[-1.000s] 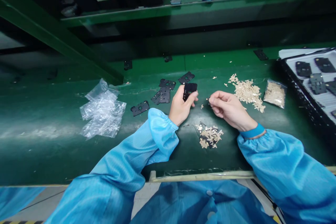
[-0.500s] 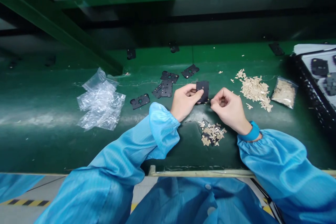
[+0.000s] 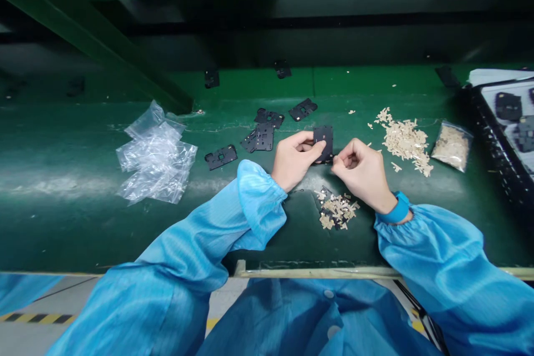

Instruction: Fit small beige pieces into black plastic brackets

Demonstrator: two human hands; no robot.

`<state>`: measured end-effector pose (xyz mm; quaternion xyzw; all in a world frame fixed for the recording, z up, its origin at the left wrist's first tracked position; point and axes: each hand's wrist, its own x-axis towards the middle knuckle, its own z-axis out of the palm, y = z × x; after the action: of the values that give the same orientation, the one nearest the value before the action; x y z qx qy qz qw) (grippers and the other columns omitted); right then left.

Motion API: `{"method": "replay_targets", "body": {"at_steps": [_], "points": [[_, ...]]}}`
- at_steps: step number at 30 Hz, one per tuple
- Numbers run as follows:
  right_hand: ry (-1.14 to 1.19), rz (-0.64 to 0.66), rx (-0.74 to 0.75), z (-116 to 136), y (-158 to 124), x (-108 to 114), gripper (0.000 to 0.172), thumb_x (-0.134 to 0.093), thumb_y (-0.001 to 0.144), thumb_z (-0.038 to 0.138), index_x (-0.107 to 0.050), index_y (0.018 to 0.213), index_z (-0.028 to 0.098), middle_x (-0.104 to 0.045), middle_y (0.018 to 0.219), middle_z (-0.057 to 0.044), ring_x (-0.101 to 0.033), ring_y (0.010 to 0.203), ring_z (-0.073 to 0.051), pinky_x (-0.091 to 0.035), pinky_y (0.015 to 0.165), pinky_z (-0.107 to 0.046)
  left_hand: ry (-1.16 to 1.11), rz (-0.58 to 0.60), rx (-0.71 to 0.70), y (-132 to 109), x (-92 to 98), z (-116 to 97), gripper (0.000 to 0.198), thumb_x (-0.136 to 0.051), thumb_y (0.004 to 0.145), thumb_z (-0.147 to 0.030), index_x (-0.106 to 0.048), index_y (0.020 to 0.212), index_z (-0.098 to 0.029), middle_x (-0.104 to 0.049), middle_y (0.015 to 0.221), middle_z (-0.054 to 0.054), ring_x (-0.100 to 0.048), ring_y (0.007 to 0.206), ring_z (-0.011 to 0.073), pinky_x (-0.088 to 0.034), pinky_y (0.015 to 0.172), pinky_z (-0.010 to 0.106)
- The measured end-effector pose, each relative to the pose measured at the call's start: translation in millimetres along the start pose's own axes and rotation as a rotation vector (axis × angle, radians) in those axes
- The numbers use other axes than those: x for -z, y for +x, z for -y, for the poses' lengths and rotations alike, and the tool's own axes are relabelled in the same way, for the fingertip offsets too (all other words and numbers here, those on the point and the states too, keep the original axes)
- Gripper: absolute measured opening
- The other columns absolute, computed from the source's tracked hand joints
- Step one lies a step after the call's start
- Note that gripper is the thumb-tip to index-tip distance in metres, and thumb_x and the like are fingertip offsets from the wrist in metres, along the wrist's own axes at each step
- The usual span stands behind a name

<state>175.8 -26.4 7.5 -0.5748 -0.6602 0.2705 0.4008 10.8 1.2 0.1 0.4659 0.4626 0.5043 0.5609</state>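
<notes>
My left hand [image 3: 293, 161] pinches a small black flat plate [image 3: 324, 141] between thumb and fingers, holding it just above the green work surface [image 3: 83, 200]. My right hand [image 3: 362, 173] is curled, its fingertips pinched together against the plate's lower right edge; whatever is between them is too small to make out. A small heap of tan backing scraps [image 3: 336, 210] lies right below both hands. Several more black plates [image 3: 262, 137] lie on the surface behind my left hand.
Crumpled clear plastic bags [image 3: 155, 156] lie at the left. A larger pile of tan pieces [image 3: 404, 139] and a small clear bag of them [image 3: 449, 146] sit at the right. A black tray [image 3: 492, 139] with black parts on white stands at the far right.
My left hand turned the black plate flat and brought it rightward to meet my right hand, whose pinched fingertips now touch its edge. The view tilted downward.
</notes>
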Motion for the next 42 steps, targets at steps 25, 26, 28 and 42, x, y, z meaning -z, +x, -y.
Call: {"method": "replay_targets", "body": {"at_steps": [25,26,28,42], "points": [[0.235,0.141,-0.116,-6,5,7,0.015,-0.072,0.084,0.032,-0.064,0.081,0.020,-0.063,0.068,0.001,-0.054,0.058,-0.012,-0.042,0.052,-0.026,0.005,0.009,-0.015,0,0.5,2,0.021,-0.078,0.077,-0.034,-0.075,0.089,-0.016,-0.076,0.083,0.002,-0.066,0.064,0.0116,-0.058,0.060,0.025],[0.230,0.143,-0.113,-6,5,7,0.015,-0.072,0.085,0.032,-0.064,0.081,0.020,-0.063,0.069,0.001,-0.054,0.058,-0.012,-0.042,0.052,-0.026,0.006,0.007,-0.017,0,0.5,2,0.021,-0.078,0.077,-0.033,-0.075,0.089,-0.016,-0.076,0.083,0.002,-0.066,0.064,0.0117,-0.057,0.060,0.025],[0.216,0.142,-0.102,-5,5,8,0.014,-0.071,0.086,0.032,-0.064,0.082,0.020,-0.063,0.069,0.001,-0.054,0.057,-0.012,-0.042,0.052,-0.026,0.004,0.004,-0.016,0,0.4,2,0.020,-0.077,0.078,-0.033,-0.075,0.088,-0.016,-0.075,0.081,0.002,-0.066,0.063,0.0116,-0.057,0.060,0.025],[-0.135,0.088,0.185,-3,1,15,0.008,-0.066,0.088,0.020,-0.063,0.082,0.022,-0.061,0.073,0.000,-0.053,0.059,-0.013,-0.045,0.055,-0.028,0.009,-0.032,-0.016,1,-0.6,1,0.017,-0.076,0.078,-0.030,-0.075,0.086,-0.016,-0.076,0.080,0.001,-0.065,0.061,0.0102,-0.057,0.059,0.023]]}}
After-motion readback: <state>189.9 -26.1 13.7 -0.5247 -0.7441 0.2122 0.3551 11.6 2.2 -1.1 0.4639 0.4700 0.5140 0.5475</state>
